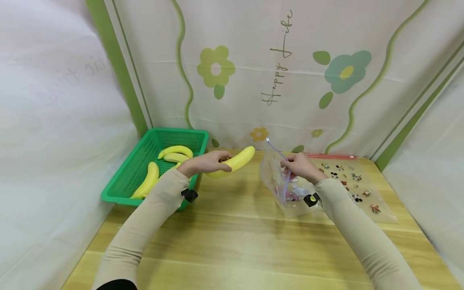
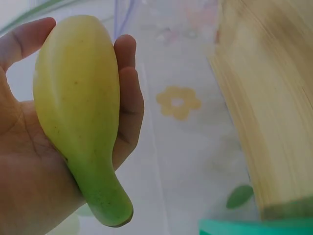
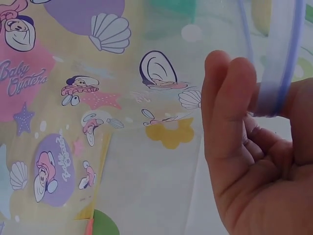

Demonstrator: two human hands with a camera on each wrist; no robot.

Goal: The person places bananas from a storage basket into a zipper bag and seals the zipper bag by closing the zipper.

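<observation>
the left sleeve (image 1: 145, 225) hides the green basket (image 1: 123, 177)'s near corner; its bananas (image 1: 148, 179) partly covered.

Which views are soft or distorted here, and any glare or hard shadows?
Head view: wide-angle bend at the edges, even soft light, faint shadows under the arms on the table. Left wrist view: banana and left hand fairly sharp, background flower cloth and table edge blurred. Right wrist view: printed bag readable, right hand slightly soft, pale haze across the film.
</observation>
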